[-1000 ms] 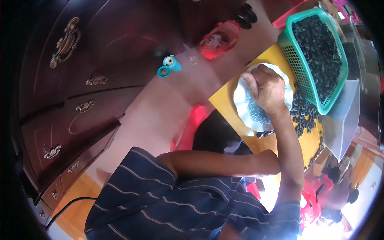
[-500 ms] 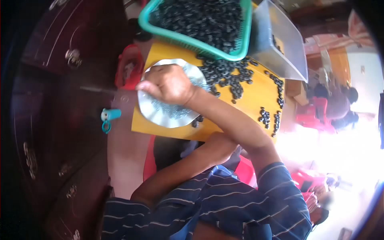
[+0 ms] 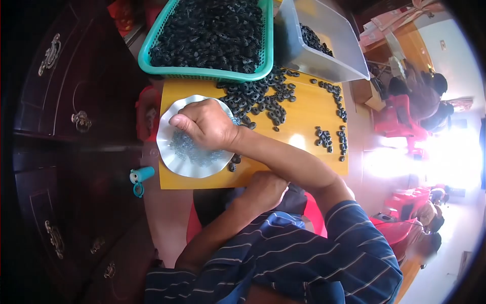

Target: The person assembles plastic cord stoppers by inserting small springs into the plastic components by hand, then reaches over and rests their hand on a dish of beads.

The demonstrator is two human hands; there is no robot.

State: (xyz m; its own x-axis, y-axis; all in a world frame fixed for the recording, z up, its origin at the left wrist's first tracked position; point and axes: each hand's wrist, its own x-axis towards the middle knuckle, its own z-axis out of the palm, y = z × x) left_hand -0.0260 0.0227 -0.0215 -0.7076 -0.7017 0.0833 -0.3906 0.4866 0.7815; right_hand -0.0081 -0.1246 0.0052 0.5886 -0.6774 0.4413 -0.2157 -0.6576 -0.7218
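A white wavy-rimmed dish (image 3: pixel 169 152) holds a heap of small shiny silvery pieces (image 3: pixel 190 149), too fine to make out singly. Over the dish is my right hand (image 3: pixel 207 124), its fingers curled down and thumb to the side; whatever it grips is hidden below it. Under my right forearm, at the table's front edge, my left hand (image 3: pixel 268 190) is closed, with a pale bit by its fingertips that I cannot identify. Small black ring-like parts (image 3: pixel 248 99) lie loose beside the dish. Short rows of black parts (image 3: pixel 324 139) sit at the table's right side.
A green plastic basket (image 3: pixel 147 58) full of black parts stands at the back of the yellow table (image 3: pixel 174 182). Right of it, a clear plastic bin (image 3: pixel 349 71) holds more. Dark drawers (image 3: pixel 66 167) and a teal tube-like object (image 3: pixel 142 175) are leftward. People sit at the far right.
The view has shifted, so the table and containers appear further left, and the dish lower. My right hand stays over the dish. My left hand remains near the table edge, now showing slightly more.
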